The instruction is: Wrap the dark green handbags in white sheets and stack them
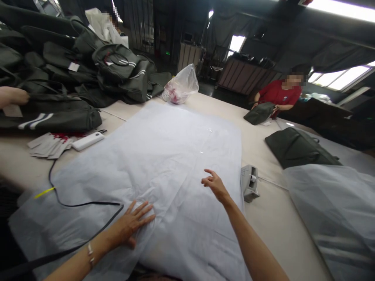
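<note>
A wide stack of translucent white plastic sheets or bags (175,156) lies spread before me. My left hand (133,222) rests flat on it near the front, its fingers apart. Above the right part of the plastic is my right hand (215,185), with the index finger stretched out and the others partly bent; nothing shows in it. A black cable (88,203) with a yellow piece runs across the left side of the plastic and passes by my left wrist. Just past the right edge sits a grey tape dispenser (250,183).
Dark green bags (120,70) are heaped at the back left, where another person's hand (13,96) touches one. Tags (51,145) and a white power bank (88,141) lie left. A person in red (281,95) handles a bag at the far right. A plastic-wrapped bag (336,207) lies right.
</note>
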Motion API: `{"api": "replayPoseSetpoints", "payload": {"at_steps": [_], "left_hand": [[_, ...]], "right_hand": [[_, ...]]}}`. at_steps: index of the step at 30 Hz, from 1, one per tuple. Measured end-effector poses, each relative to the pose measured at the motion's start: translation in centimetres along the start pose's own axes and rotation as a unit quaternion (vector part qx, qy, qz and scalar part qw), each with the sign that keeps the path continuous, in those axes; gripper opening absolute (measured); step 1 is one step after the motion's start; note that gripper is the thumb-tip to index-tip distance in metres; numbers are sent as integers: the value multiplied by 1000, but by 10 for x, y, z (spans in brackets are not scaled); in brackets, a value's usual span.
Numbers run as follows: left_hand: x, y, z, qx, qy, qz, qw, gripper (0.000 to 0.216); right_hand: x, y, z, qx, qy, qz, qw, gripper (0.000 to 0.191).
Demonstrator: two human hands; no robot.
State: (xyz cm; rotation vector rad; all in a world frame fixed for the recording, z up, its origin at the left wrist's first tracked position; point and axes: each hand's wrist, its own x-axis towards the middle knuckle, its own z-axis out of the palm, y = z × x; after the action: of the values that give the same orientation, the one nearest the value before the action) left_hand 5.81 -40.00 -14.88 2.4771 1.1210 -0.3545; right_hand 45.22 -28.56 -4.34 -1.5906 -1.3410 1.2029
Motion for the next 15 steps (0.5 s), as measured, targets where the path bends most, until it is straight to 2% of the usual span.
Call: {"api": "replayPoseSetpoints", "payload": {"at_steps": [3, 6, 9, 12, 15], "left_hand": [[0, -1, 2, 6, 15, 17, 1000, 131], [-1, -1, 3, 11, 21, 21, 1000, 131], [-2, 0, 4, 8, 29, 22, 999, 132], [-3, 0, 4, 4, 46, 30, 998, 130], [-2, -1, 6, 1, 51, 34, 998, 127]], "right_hand": [[28, -19, 63, -69, -61, 33, 995, 43], [48, -10, 96, -139, -78, 66, 985, 22], [63, 8, 109, -233, -87, 103, 963, 7], [73, 18, 112, -325, -103, 131, 931, 12], [75, 21, 107, -385, -92, 126, 910, 16]]}}
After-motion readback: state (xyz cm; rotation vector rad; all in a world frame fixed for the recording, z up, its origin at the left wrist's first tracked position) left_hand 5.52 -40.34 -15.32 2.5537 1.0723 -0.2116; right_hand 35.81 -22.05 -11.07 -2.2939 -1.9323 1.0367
